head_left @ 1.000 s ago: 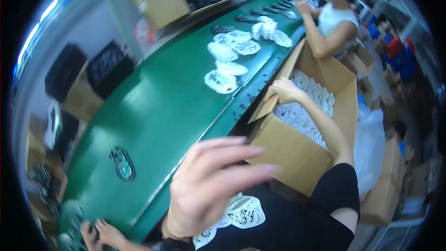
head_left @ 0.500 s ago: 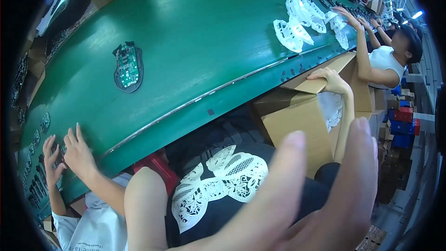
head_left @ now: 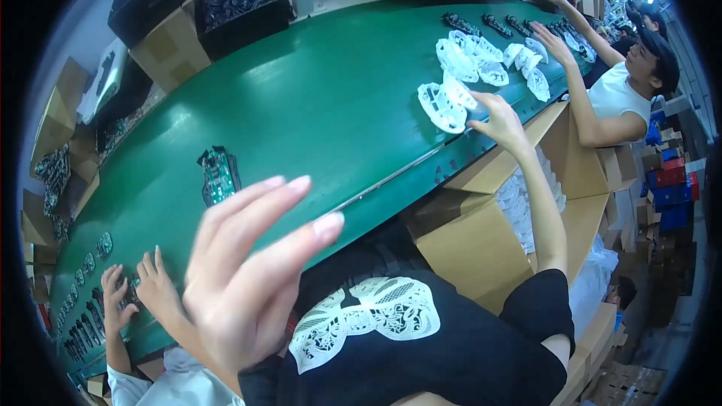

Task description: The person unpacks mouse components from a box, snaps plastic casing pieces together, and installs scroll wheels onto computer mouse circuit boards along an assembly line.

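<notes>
The right hand (head_left: 500, 122) is stretching out to the green bench (head_left: 316, 98), its grip spread loosely, fingertips touching a white lacy plastic piece (head_left: 442, 107) lying flat near the bench's near edge. The left hand (head_left: 248, 278) is hovering open, blurred, holding nothing, hiding part of the bench edge. A green circuit board (head_left: 218, 175) is sitting well apart.

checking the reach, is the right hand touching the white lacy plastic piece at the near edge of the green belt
Touching. The head view shows the right hand with fingertips resting on the white lacy plastic piece lying on the green conveyor belt, no gap between them.
</notes>
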A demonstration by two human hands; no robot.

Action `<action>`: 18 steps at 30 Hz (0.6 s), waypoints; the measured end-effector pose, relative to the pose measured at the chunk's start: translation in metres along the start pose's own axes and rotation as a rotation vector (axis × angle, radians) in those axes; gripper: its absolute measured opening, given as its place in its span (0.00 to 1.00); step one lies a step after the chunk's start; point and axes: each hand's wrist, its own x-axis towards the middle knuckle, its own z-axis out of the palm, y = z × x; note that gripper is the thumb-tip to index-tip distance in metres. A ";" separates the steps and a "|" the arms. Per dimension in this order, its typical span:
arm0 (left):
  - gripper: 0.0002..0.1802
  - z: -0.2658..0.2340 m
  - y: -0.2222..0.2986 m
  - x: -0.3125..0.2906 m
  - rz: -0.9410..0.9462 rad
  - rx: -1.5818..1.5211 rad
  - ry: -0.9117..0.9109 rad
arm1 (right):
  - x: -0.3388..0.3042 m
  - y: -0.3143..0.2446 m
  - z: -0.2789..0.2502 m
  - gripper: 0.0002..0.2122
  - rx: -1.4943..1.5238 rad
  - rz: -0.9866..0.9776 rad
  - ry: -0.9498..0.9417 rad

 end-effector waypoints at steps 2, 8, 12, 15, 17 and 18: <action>0.19 0.023 -0.021 0.007 -0.066 -0.160 0.038 | 0.012 0.008 0.007 0.23 0.127 0.174 -0.095; 0.22 0.096 -0.074 0.003 -0.335 -0.347 0.141 | 0.057 -0.017 -0.064 0.16 0.832 0.344 -0.164; 0.38 0.119 -0.072 0.026 -0.191 -0.078 0.103 | 0.077 -0.051 -0.083 0.16 0.899 0.005 -0.433; 0.50 0.126 -0.065 0.042 -0.128 -0.081 0.008 | 0.106 -0.109 -0.090 0.19 0.819 -0.343 -0.797; 0.51 0.127 -0.075 0.041 -0.075 -0.246 -0.206 | 0.123 -0.139 -0.084 0.21 0.663 -0.489 -0.860; 0.47 0.130 -0.078 0.035 -0.175 -0.347 -0.215 | 0.133 -0.145 -0.083 0.21 0.660 -0.496 -0.846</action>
